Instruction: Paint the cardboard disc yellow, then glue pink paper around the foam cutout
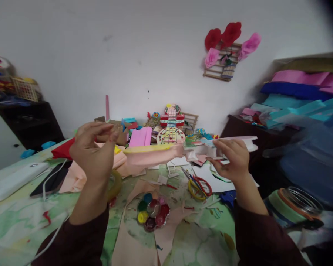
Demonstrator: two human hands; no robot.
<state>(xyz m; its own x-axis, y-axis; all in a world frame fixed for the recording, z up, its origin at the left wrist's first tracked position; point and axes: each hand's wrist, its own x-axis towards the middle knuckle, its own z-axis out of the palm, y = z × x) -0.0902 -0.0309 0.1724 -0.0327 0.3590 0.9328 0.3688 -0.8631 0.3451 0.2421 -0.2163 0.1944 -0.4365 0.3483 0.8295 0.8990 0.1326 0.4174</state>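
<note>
Craft piece: the long paper-sided piece (152,157) is up in front of you, above the table (199,245), its pink and yellow end to your left and its pale end to your right.
Long axis: runs across you, roughly level, side to side between your hands.
Right hand: yours (233,159) is on the piece, pinching it right of its middle, fingers over the top edge, thumb below.
Left hand: yours (93,149) is raised just beyond the left end, fingers curled toward the thumb; cannot tell whether the tips meet or grip something small.
Nearer hand: the right, in contact; your left appears apart from the yellow end, depth gap unclear.
Below the piece: paint pots (153,210) in a ring, scissors (200,187) to their right.
Behind: a decorated guitar-shaped model (170,137) by the wall (155,55).
</note>
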